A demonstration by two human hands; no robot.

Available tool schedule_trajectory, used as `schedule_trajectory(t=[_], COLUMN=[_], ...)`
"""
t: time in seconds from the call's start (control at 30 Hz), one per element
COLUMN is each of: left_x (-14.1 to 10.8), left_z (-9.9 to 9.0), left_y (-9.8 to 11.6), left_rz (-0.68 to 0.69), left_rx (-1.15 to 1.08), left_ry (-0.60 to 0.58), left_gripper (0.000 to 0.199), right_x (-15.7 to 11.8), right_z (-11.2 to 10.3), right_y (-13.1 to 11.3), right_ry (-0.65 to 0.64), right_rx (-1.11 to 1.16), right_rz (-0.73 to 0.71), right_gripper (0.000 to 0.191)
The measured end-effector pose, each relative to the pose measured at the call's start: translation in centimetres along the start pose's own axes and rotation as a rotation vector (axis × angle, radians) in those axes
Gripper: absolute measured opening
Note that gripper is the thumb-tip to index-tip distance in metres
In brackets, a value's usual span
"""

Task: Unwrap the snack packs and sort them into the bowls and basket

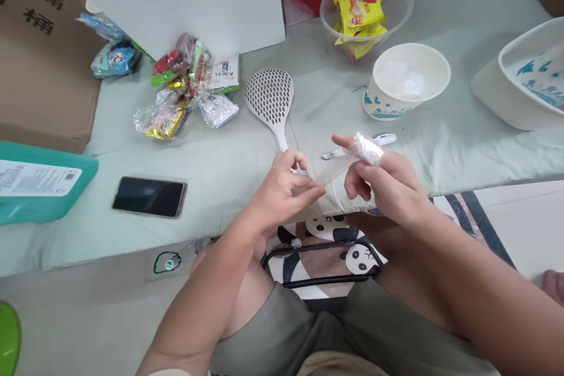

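Clear plastic film (pixel 332 169) stretches between my two hands near the table's front edge. My left hand (pixel 293 185) pinches one end of it between its fingertips. Around the index finger of my right hand (pixel 388 179) a wad of clear film (pixel 368 148) is wrapped; that finger points left, while the others are curled. A small white-handled knife (pixel 385 139) lies behind my right hand, partly hidden by it. Just beyond my left hand lies a white slotted strainer (pixel 269 97), its handle pointing toward me. A white paper cup (pixel 408 79) with a blue pattern stands behind the knife.
A clear bowl (pixel 399 20) holds yellow snack packs. Wrapped candies (pixel 185 88) lie at the back left, before a white box (pixel 198 0). A phone (pixel 150 196) and a teal pack (pixel 79 170) are at the left. A white bin (pixel 493 94) is at the right.
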State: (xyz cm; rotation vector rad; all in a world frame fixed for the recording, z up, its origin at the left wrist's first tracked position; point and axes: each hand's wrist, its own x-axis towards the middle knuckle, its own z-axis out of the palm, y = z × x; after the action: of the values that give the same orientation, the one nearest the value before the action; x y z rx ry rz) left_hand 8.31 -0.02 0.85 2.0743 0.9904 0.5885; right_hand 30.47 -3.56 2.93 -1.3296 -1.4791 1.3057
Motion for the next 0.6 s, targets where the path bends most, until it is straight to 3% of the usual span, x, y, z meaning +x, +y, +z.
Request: schedule_trajectory(t=[0.1,0.27,0.4,0.6], left_x=[0.0,0.2,0.4,0.4], left_z=[0.1,0.2,0.5,0.2], left_y=[0.4,0.3,-0.3,-0.4], left_rz=[0.011,0.033,-0.08,-0.224], left_rx=[-0.193,-0.518,-0.71,-0.734], left_ry=[-0.051,0.035,0.013,-0.135], left_gripper=[0.033,0.037,0.044,0.058], right_x=[0.9,1.5,1.1,0.6], right_z=[-0.2,1.5,3.2,3.7], right_y=[0.8,1.2,1.1,1.4], right_ry=[0.024,-0.275,-0.446,-0.525], right_rx=[-0.114,-0.284,-0.231,-0.042], right_rz=[0.005,-0.075,-0.105,-0.258], right_gripper=[0.037,0.03,0.02,0.015])
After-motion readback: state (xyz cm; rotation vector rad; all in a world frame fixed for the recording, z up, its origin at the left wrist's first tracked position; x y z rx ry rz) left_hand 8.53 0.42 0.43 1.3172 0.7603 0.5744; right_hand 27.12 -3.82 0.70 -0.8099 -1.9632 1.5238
